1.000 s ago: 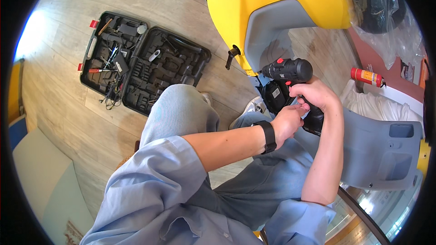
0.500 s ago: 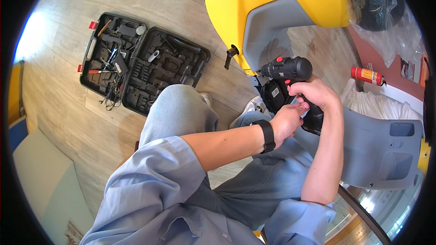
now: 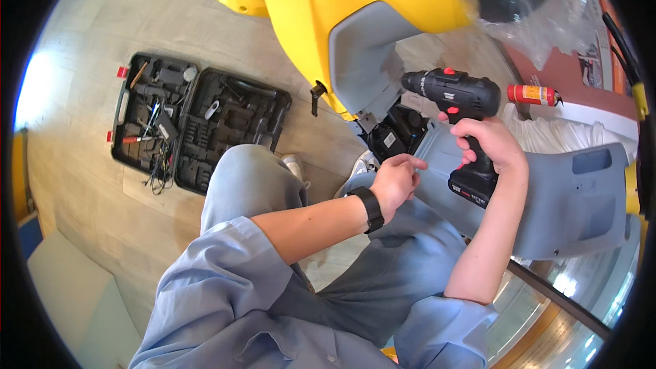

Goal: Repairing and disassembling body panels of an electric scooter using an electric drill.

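My right hand (image 3: 493, 143) grips a black cordless drill (image 3: 458, 93) with red buttons by its handle. The drill points left, its chuck apart from the grey plastic panel (image 3: 362, 61) of the yellow machine (image 3: 307, 20). My left hand (image 3: 398, 188), with a black band at the wrist, is beside the machine's opened lower part, left of the drill. One of its fingers points out and the others curl in; what they may hold is hidden. Beyond it lies a black compartment (image 3: 393, 135) with a white label. A grey cover (image 3: 567, 198) extends to the right, behind the right forearm.
An open black tool case (image 3: 236, 119) with cables and hand tools lies on the wooden floor at left. A black knob handle (image 3: 316, 98) sticks out of the machine's edge. A red fire extinguisher (image 3: 533, 94) lies at right, near clear plastic wrapping (image 3: 540, 20).
My hands have come apart: the right has pulled the drill back to the right, off the machine's edge, and the left has moved left from the drill handle. The whole view has shifted.
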The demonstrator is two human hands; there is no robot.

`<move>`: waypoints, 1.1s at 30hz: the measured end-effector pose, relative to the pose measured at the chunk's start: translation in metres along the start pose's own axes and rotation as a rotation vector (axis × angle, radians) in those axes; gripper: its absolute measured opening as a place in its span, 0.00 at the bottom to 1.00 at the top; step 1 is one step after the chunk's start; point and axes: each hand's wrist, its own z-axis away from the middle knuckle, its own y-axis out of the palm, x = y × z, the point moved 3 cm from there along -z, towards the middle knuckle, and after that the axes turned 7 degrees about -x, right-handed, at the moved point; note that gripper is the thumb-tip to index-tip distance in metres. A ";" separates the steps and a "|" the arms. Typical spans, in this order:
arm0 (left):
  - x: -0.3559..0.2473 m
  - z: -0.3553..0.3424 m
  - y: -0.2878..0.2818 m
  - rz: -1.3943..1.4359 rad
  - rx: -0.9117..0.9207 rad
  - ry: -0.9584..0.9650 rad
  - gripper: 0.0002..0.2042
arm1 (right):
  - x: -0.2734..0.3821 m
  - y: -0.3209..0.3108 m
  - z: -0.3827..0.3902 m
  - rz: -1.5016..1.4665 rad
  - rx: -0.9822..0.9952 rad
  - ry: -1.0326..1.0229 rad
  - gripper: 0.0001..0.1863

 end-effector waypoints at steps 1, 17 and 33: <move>0.003 -0.002 0.000 -0.016 0.013 0.001 0.12 | -0.002 -0.007 0.007 -0.090 -0.030 0.004 0.17; 0.020 -0.009 0.012 -0.121 -0.102 0.079 0.09 | -0.088 -0.031 0.069 -1.231 -0.061 -0.214 0.21; -0.044 0.012 0.084 0.072 -0.183 0.381 0.05 | -0.147 -0.061 0.053 -1.218 -0.486 -0.288 0.09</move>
